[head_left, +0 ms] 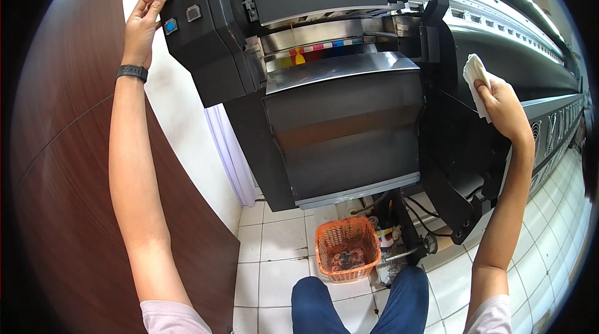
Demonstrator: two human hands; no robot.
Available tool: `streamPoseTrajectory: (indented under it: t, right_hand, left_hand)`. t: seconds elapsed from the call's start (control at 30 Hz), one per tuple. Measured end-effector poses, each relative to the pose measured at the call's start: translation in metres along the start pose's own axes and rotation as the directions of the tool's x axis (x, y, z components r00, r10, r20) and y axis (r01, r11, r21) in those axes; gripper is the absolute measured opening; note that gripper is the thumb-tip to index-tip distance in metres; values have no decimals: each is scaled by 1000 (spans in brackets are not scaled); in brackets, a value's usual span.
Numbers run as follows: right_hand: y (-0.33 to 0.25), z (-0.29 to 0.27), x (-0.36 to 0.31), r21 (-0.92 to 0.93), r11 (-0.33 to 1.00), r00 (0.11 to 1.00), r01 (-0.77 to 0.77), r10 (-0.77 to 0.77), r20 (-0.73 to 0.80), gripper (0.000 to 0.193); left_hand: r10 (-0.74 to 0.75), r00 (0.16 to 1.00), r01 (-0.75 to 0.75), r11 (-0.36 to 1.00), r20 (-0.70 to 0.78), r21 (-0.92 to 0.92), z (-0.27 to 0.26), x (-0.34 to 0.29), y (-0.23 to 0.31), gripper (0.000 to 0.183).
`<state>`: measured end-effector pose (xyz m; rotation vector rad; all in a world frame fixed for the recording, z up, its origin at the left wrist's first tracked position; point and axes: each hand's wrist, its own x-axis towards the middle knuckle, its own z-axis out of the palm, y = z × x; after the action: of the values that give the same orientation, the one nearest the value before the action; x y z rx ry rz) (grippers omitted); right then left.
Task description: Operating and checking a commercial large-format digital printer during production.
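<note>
Large black printer (349,103) straight ahead, long axis running off far right. Button panel (187,15) at its left end, touching left hand (142,25), fingers loose, holding nothing. White cloth (475,78) pinched in right hand (502,106), near the printer's open right side.

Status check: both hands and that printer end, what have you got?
Left hand fingertips at the control panel edge. Right hand gripping white cloth beside printer. Orange basket on floor below.
</note>
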<state>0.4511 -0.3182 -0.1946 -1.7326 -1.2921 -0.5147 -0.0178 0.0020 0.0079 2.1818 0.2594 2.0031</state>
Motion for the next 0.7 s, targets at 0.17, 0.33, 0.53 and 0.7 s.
streamPoseTrajectory:
  t: [0.17,0.33,0.53,0.7]
  right_hand:
    - [-5,-2,-1,51,998,999,-40,39,25,32]
    - [2,-1,-1,5,999,999,45,-45,-16,31]
    - [2,0,-1,-7,1000,999,29,-29,-21,32]
    - [2,0,0,-16,1000,1000,18,-18,-20,33]
  left_hand:
    - [-47,998,53,986,42,-158,-6,1,5,42]
    - [-100,992,111,982,77,-150,-4,-1,12,35]
    - [37,938,-128,962,346,243,-13,-25,30,87]
    - [-47,911,-209,805,411,556,-23,-24,53,89]
